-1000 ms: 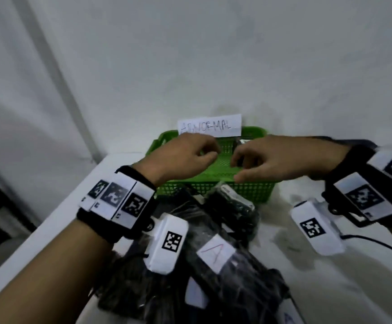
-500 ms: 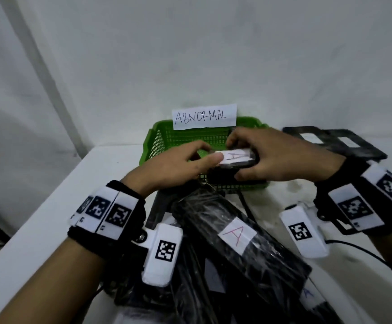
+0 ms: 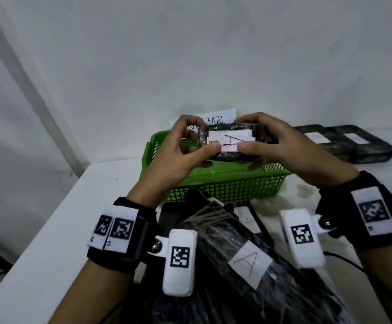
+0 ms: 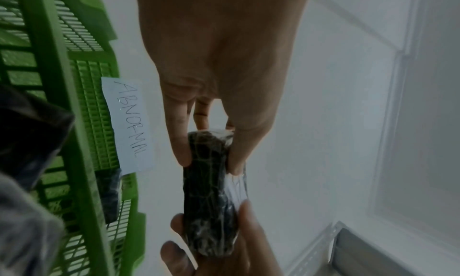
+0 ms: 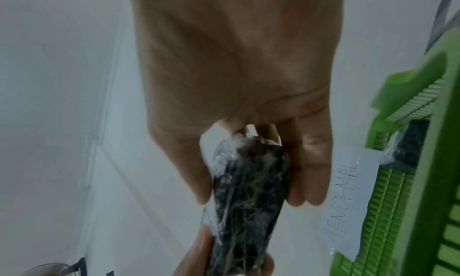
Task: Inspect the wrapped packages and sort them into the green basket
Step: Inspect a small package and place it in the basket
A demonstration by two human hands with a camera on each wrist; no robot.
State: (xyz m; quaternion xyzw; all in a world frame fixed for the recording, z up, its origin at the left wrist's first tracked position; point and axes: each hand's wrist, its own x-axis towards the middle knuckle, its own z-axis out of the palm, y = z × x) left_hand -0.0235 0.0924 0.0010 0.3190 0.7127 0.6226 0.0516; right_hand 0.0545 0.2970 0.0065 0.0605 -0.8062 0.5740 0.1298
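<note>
Looking down from your head view, closest to you is a messy pile of wrapped packages (image 3: 249, 265), all black under clear film, heaped on the white counter (image 3: 57, 242). The top one has a white label with a red "A" on it (image 3: 249, 263). Your two wrists sit over that pile, each strapped with a black band and white marker tags.

Further out, both your hands are up above the green basket (image 3: 225, 183), sharing one small wrapped package (image 3: 233, 141). Your left hand (image 3: 178, 155) has its fingers curled round the left end, thumb on the front edge, and your right hand (image 3: 281, 148) is gripping the right end the same way. The package is held level, label side facing you, a white sticker with a barcode and a handwritten mark on it. It's in the air over the basket, not touching it.

From the left wrist camera you can see the package (image 4: 209, 191) edge-on, pinched between thumb and fingers, with the other hand's fingers wrapped on the far end. Same deal from the right wrist camera (image 5: 248, 201).

The basket has another dark wrapped piece (image 4: 109, 193) lying inside near the back wall. A paper sign reading "ABNORMAL" (image 4: 127, 122) is stuck on its far rim. Off to the right, well apart, is a flat black tray (image 3: 344, 141) with white labels.
</note>
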